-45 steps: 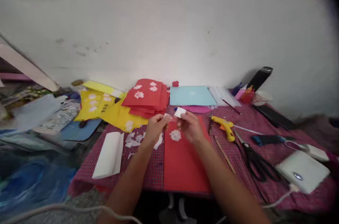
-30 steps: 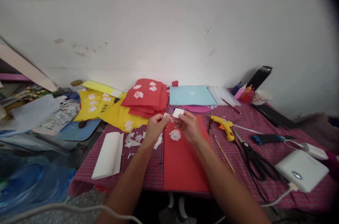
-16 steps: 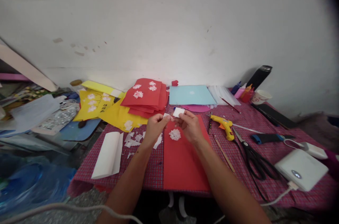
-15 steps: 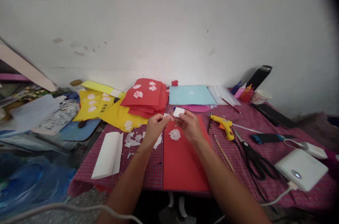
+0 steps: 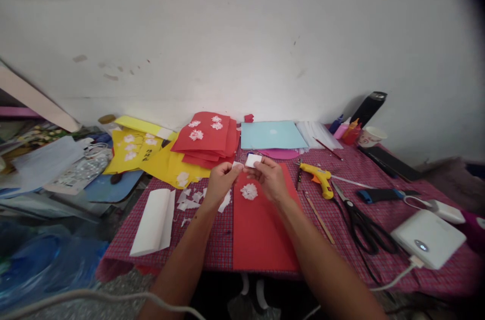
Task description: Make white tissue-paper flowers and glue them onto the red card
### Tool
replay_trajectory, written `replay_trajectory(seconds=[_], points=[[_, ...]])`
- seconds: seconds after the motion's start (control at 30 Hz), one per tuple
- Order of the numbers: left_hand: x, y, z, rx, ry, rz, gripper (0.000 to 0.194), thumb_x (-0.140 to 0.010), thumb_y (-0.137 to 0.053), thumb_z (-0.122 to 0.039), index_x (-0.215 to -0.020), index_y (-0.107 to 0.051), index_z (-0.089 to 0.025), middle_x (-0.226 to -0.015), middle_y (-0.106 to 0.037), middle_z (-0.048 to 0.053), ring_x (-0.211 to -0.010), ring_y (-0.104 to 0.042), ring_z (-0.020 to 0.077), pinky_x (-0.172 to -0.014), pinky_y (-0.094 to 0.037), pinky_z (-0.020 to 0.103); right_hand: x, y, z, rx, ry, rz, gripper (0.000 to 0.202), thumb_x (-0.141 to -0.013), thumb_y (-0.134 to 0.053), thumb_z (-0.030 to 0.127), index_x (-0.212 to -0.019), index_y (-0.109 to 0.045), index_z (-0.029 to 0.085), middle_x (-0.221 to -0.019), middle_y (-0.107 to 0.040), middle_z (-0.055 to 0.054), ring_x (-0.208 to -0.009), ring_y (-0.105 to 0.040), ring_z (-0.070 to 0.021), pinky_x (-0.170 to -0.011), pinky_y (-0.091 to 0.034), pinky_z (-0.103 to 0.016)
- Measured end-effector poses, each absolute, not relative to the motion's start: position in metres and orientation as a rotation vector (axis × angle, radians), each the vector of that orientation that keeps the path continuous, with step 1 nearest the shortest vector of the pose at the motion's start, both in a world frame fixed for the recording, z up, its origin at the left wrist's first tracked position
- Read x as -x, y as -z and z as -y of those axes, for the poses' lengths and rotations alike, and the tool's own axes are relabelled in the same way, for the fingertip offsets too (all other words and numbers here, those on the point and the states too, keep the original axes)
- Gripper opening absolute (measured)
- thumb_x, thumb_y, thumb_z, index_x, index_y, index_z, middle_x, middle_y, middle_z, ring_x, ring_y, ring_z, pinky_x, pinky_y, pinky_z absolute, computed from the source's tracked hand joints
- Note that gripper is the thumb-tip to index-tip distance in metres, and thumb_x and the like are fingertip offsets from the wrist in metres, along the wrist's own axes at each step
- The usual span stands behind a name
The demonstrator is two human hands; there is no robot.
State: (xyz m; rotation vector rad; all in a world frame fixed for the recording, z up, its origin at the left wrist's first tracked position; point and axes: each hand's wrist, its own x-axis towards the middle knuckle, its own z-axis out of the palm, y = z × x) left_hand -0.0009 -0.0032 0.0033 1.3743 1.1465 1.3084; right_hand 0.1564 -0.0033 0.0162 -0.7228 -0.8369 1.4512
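My left hand (image 5: 223, 178) pinches a small piece of white paper (image 5: 236, 164) between thumb and fingers. Close beside it, my right hand (image 5: 268, 174) grips a small white paper square (image 5: 252, 160), its thumb lying over one corner. Both hands are above the far end of a red sheet of card (image 5: 265, 239). Just below them, a white ruffled paper flower (image 5: 249, 191) lies on that card. Torn white paper scraps (image 5: 188, 204) are scattered left of the card, and a folded white sheet (image 5: 151, 224) rests farther left.
On the right lie a yellow glue gun (image 5: 320, 178), black-handled scissors (image 5: 364, 229), a wooden stick (image 5: 319, 217) and a white power bank (image 5: 428, 239). Behind are red cards with flowers (image 5: 204, 141), yellow cards (image 5: 131, 151) and a light blue sheet (image 5: 271, 136). A black flask (image 5: 369, 110) leans against the wall.
Both hands stay nearly in place, still holding the paper pieces. The whole view has shifted slightly.
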Motion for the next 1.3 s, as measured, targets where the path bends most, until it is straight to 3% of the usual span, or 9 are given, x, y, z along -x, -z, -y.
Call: replay_trajectory(seconds=[0.37,0.63,1.03,1.3], points=[[-0.002,-0.005,0.005,-1.413,-1.294,-1.126,0.039,-0.083,-0.066,-0.051,-0.065,-0.056,-0.018,-0.058,-0.055,-0.003,-0.054,-0.048,0.0108,-0.055,-0.037,0.023,-0.157,-0.009,-0.003,0.683,-1.456,0.775,0.021,-0.070,-0.078,0.027,-0.081,-0.064,0.017,-0.075,-0.073,-0.004,-0.069,-0.074,-0.0191,-0.060,-0.057,-0.026],[-0.002,-0.004,0.005,-1.536,-1.248,-1.154,0.038,-0.083,-0.067,-0.048,-0.063,-0.055,-0.018,-0.058,-0.053,-0.002,-0.056,-0.046,0.0111,-0.056,-0.035,0.023,-0.159,-0.012,-0.002,0.706,-1.456,0.839,0.018,-0.069,-0.077,0.029,-0.075,-0.065,0.017,-0.067,-0.069,0.000,-0.059,-0.068,-0.0163,-0.047,-0.052,-0.023],[-0.001,-0.005,0.005,-1.511,-1.255,-1.149,0.035,-0.080,-0.070,-0.045,-0.063,-0.055,-0.018,-0.058,-0.052,-0.004,-0.055,-0.044,0.0103,-0.055,-0.033,0.023,-0.160,-0.011,-0.005,0.635,-1.463,0.734,0.017,-0.069,-0.078,0.025,-0.076,-0.064,0.017,-0.072,-0.072,-0.004,-0.069,-0.075,-0.0211,-0.057,-0.058,-0.025],[-0.001,-0.006,0.006,-1.520,-1.255,-1.207,0.036,-0.081,-0.068,-0.047,-0.063,-0.056,-0.018,-0.057,-0.054,-0.003,-0.054,-0.046,0.0108,-0.054,-0.034,0.023,-0.165,-0.012,-0.008,0.541,-1.531,0.606,0.019,-0.070,-0.074,0.019,-0.088,-0.066,0.017,-0.081,-0.076,-0.006,-0.073,-0.075,-0.0222,-0.061,-0.061,-0.029]])
